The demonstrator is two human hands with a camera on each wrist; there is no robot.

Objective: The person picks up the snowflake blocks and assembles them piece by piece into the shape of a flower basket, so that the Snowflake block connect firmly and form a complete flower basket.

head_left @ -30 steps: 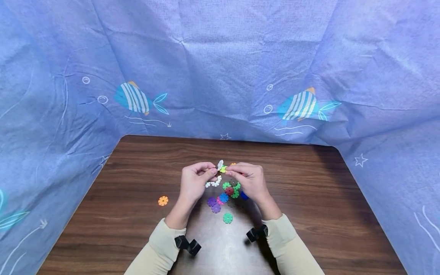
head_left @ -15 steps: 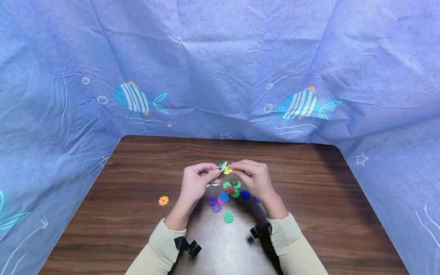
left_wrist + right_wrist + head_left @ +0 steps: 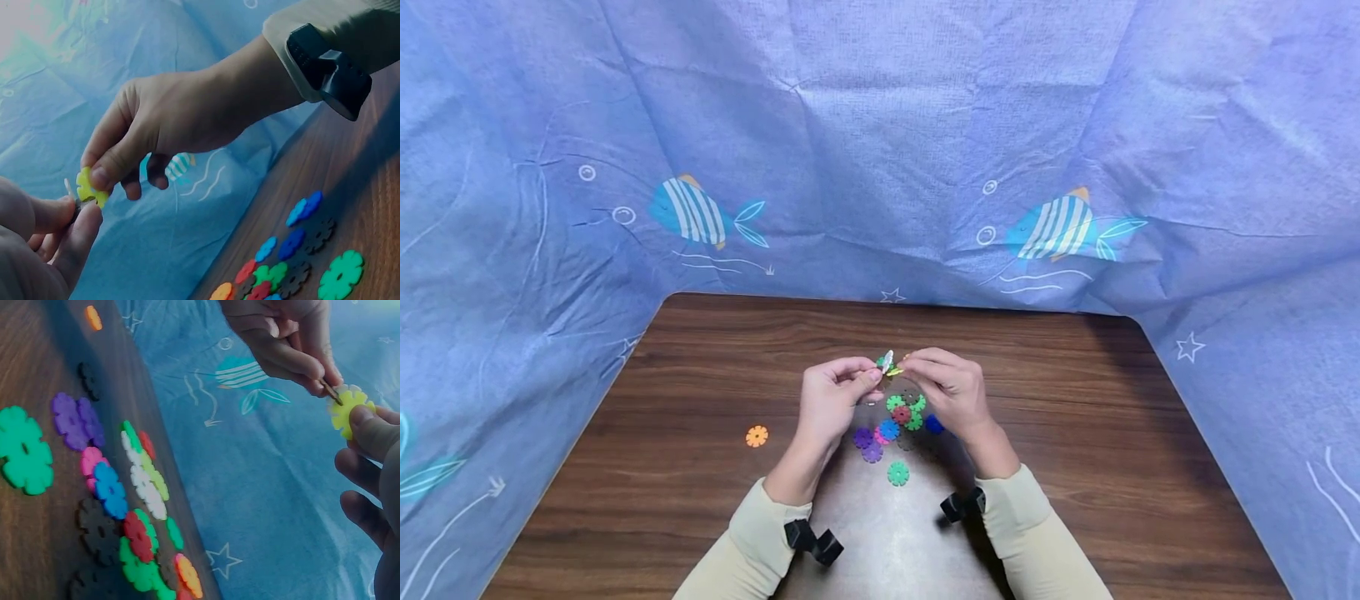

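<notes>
Both hands meet above the far middle of the table. My left hand (image 3: 831, 396) pinches a dark interlocking disc (image 3: 77, 211), seen nearly edge-on between thumb and fingers. A white disc (image 3: 887, 361) stands upright beside those fingertips. Thumb and forefinger of my right hand (image 3: 951, 387) grip a yellow notched disc (image 3: 350, 412), whose rim meets the dark disc's edge. In the right wrist view, a pale rim shows behind the yellow one. My left fingers hide most of the dark disc.
Loose discs lie on the wooden table (image 3: 700, 500) below the hands: purple (image 3: 863, 438), red (image 3: 901, 414), a green one (image 3: 898, 474) nearer the front, and several others. An orange disc (image 3: 756, 436) sits apart on the left. A blue fish-print cloth (image 3: 880, 167) hangs behind the table.
The white and yellow discs have shifted slightly right with both hands. The yellow disc has tilted from showing its face to nearly edge-on in the head view. Both hands keep their grips.
</notes>
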